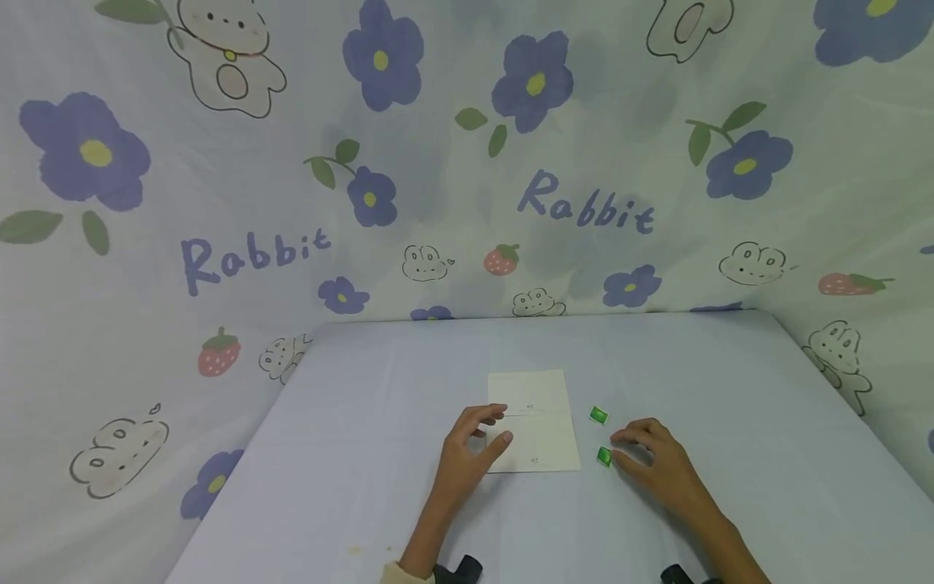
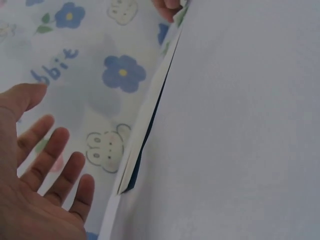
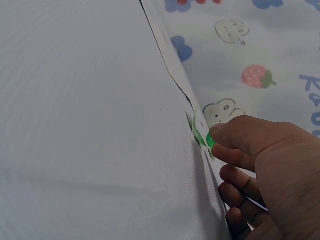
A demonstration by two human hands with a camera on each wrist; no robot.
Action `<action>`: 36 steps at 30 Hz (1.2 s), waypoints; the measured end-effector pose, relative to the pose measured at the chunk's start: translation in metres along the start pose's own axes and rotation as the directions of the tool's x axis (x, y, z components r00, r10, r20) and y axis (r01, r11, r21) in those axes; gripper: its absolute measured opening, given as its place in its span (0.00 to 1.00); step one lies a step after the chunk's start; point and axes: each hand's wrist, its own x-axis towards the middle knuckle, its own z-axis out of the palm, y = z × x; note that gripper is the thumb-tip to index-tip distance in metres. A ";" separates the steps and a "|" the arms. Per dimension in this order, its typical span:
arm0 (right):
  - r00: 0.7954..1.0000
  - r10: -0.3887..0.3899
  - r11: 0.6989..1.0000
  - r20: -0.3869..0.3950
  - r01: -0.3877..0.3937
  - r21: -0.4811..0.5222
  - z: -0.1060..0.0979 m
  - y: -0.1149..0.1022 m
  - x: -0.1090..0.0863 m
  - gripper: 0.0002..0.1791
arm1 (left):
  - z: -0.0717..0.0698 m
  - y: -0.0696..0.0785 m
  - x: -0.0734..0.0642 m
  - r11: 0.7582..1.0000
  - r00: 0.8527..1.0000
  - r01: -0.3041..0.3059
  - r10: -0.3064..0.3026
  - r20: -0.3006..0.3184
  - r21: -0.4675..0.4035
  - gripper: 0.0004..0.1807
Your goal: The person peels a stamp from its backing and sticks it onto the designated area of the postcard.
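A cream paper card (image 1: 540, 444) with a line across its middle and small printed marks lies on the white table. My left hand (image 1: 465, 450) is over its left edge, thumb and fingers apart and holding nothing. In the left wrist view the card (image 2: 148, 122) appears nearly edge-on, dark underneath. To its right lie two small green squares with pale borders, a farther one (image 1: 598, 414) and a nearer one (image 1: 605, 457). My right hand (image 1: 660, 466) has its thumb tip right at the nearer square, a gap showing between thumb and index finger in the head view.
A white cloth (image 1: 350, 454) covers the table. Behind and at both sides hangs a curtain (image 1: 438, 146) printed with flowers, rabbits and strawberries. Dark bands (image 1: 460, 570) sit at both wrists.
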 end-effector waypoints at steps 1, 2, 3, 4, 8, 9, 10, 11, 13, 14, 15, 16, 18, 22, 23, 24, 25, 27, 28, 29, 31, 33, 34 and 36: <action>1.000 -0.003 1.000 -0.001 0.003 -0.001 0.000 0.000 0.000 0.11 | 0.001 -0.001 0.000 1.000 1.000 -0.006 0.006 0.007 -0.002 0.22; 1.000 -0.007 1.000 -0.003 0.007 0.000 0.000 0.000 0.000 0.10 | 0.001 -0.002 -0.001 1.000 1.000 -0.013 0.013 0.015 -0.003 0.22; 1.000 -0.010 1.000 -0.005 0.010 0.001 0.001 0.000 0.000 0.10 | 0.002 -0.002 -0.001 1.000 1.000 -0.018 0.018 0.023 -0.002 0.22; 1.000 -0.013 1.000 -0.008 0.013 -0.001 0.001 0.000 0.000 0.10 | 0.003 -0.002 -0.001 1.000 0.999 -0.023 0.023 0.029 -0.003 0.22; 1.000 -0.021 1.000 -0.014 0.021 -0.007 0.002 0.002 0.000 0.10 | 0.006 -0.002 -0.002 1.000 0.999 -0.030 0.029 0.044 0.004 0.23; 1.000 -0.020 1.000 -0.013 0.020 -0.007 0.002 0.002 0.000 0.10 | 0.006 -0.002 -0.003 0.999 0.999 -0.033 0.033 0.043 0.009 0.23; 1.000 -0.018 1.000 -0.011 0.018 -0.005 0.002 0.003 -0.001 0.10 | 0.007 -0.002 -0.003 0.999 0.998 -0.037 0.037 0.042 0.015 0.23; 1.000 -0.012 1.000 -0.007 0.012 0.000 0.002 0.003 -0.001 0.10 | 0.008 -0.002 -0.003 0.999 0.998 -0.041 0.040 0.040 0.019 0.22; 1.000 0.002 1.000 0.000 -0.002 0.006 0.002 0.004 -0.001 0.10 | 0.010 -0.002 -0.003 0.998 0.998 -0.053 0.052 0.039 0.025 0.22; 1.000 0.008 1.000 0.002 -0.008 0.010 0.002 0.004 -0.001 0.10 | 0.011 -0.002 -0.004 0.998 0.998 -0.060 0.058 0.039 0.029 0.21; 1.000 0.011 1.000 0.005 -0.011 0.011 0.002 0.005 -0.001 0.10 | 0.012 -0.002 -0.004 0.997 0.997 -0.065 0.064 0.041 0.032 0.21; 1.000 0.014 1.000 0.007 -0.015 0.012 0.002 0.005 -0.001 0.10 | 0.013 -0.002 -0.004 0.997 0.997 -0.068 0.067 0.045 0.033 0.21; 1.000 0.014 1.000 0.008 -0.014 0.005 0.002 0.006 -0.001 0.10 | 0.015 -0.001 -0.004 0.997 0.996 -0.073 0.071 0.053 0.034 0.20; 1.000 0.001 1.000 0.007 -0.001 0.001 0.003 0.006 -0.001 0.10 | 0.018 0.002 -0.005 0.996 0.994 -0.088 0.087 0.063 0.018 0.19; 1.000 -0.002 1.000 0.006 0.002 0.000 0.002 0.006 -0.001 0.10 | 0.019 0.002 -0.005 0.996 0.994 -0.092 0.091 0.066 0.012 0.19; 1.000 -0.004 1.000 0.005 0.004 -0.002 0.002 0.006 -0.001 0.10 | 0.020 0.003 -0.005 0.995 0.993 -0.097 0.097 0.069 0.007 0.19; 1.000 -0.004 1.000 0.004 0.004 0.000 0.002 0.006 -0.001 0.10 | 0.021 0.003 -0.005 0.995 0.992 -0.103 0.102 0.072 0.004 0.20; 1.000 -0.004 1.000 0.005 0.004 0.001 0.003 0.007 0.000 0.10 | 0.022 0.004 -0.006 0.994 0.991 -0.111 0.110 0.078 0.002 0.20; 1.000 -0.003 1.000 0.006 0.003 -0.002 0.003 0.006 0.000 0.10 | 0.022 0.004 -0.006 0.994 0.991 -0.111 0.111 0.081 -0.001 0.20; 1.000 0.000 1.000 0.008 0.000 -0.005 0.003 0.006 0.000 0.10 | 0.023 0.005 -0.006 0.994 0.991 -0.111 0.111 0.081 -0.001 0.20; 1.000 0.005 1.000 0.010 -0.005 -0.004 0.002 0.006 0.000 0.09 | 0.024 0.005 -0.005 0.995 0.991 -0.103 0.103 0.082 -0.006 0.20; 1.000 0.002 1.000 0.009 -0.002 -0.007 0.002 0.005 0.001 0.09 | 0.024 0.005 -0.005 0.996 0.992 -0.091 0.091 0.085 -0.008 0.20; 1.000 0.000 1.000 0.007 0.000 -0.004 0.002 0.005 0.001 0.09 | 0.024 0.005 -0.005 0.996 0.992 -0.086 0.087 0.086 -0.008 0.20; 1.000 -0.008 1.000 0.001 0.008 0.000 0.002 0.005 0.002 0.09 | 0.025 0.005 -0.004 0.997 0.993 -0.080 0.081 0.089 -0.008 0.20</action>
